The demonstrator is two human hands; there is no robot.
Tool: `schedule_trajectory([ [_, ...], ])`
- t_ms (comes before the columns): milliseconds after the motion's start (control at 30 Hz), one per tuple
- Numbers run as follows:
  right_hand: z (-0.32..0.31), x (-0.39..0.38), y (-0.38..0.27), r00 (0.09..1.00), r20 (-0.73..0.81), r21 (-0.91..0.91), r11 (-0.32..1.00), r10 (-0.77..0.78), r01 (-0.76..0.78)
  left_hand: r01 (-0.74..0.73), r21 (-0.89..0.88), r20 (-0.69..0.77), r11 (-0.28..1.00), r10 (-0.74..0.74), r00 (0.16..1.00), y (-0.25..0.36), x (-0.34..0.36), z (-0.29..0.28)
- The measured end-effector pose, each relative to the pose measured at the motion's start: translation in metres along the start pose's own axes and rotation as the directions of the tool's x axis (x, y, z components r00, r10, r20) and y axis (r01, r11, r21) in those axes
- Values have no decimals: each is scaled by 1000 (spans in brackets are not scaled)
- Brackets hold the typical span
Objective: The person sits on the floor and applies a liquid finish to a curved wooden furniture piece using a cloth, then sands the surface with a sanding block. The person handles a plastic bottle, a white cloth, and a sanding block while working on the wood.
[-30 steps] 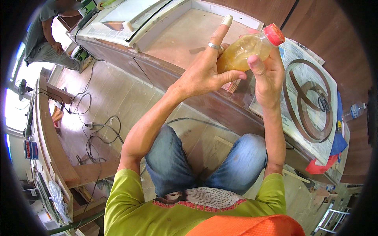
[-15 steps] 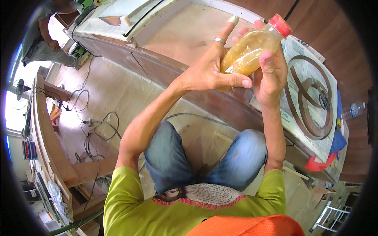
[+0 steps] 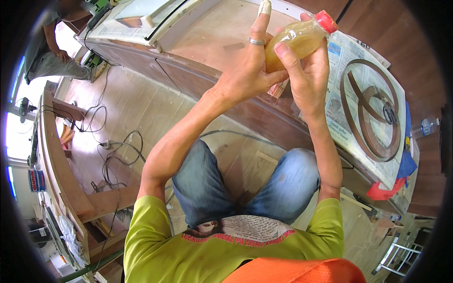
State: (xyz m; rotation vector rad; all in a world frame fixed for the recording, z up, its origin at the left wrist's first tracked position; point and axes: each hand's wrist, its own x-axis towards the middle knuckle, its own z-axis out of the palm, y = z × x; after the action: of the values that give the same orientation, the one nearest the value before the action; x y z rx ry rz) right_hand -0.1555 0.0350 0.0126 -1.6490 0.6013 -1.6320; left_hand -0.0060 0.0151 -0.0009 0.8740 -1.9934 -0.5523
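Observation:
A plastic bottle (image 3: 300,41) of yellowish liquid, with a red cap, is held tilted in both my hands, its cap toward the upper right. My left hand (image 3: 245,75) grips its lower end from the left, index finger raised, with a pale wrap on the fingertip and a ring on a finger. My right hand (image 3: 309,80) holds it from the right, thumb across its near side. Behind them is the dusty wooden cabinet (image 3: 203,35). Right of my hands, coiled brown strips (image 3: 347,108) and scissors (image 3: 390,114) lie on newspaper (image 3: 337,56).
A person in grey (image 3: 56,66) stands at upper left. Tangled cables (image 3: 118,155) cross the floor, and a wooden frame (image 3: 94,203) stands at left. Blue (image 3: 406,162) and red (image 3: 380,191) pieces and a water bottle (image 3: 424,127) sit at the right.
Both hands and the bottle have shifted up in the picture. My right thumb has moved leftward across the bottle. The surroundings also appear slightly higher.

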Motion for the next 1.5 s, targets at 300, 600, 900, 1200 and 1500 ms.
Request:
schedule_trajectory([
  [300, -6, 2, -11, 997, -29, 16, 998, 67, -66, 151, -753, 170, 641, -32, 985, -2, -1, -3],
  [600, -3, 6, -3, 998, -63, -11, 999, 31, -32, 16, -799, 40, 601, 27, 999, -9, 6, 4],
  [900, -3, 1, -8, 996, -77, 50, 998, 48, -44, 15, -670, 119, 742, 88, 989, 5, 3, -7],
  [1200, -8, 4, 1, 997, -70, 41, 999, 21, -18, 33, -573, 125, 819, 48, 991, 6, 3, -12],
  [1500, -12, 5, 5, 993, 100, 40, 997, 60, -64, -99, -673, -52, 733, 87, 995, -22, 11, -16],
])
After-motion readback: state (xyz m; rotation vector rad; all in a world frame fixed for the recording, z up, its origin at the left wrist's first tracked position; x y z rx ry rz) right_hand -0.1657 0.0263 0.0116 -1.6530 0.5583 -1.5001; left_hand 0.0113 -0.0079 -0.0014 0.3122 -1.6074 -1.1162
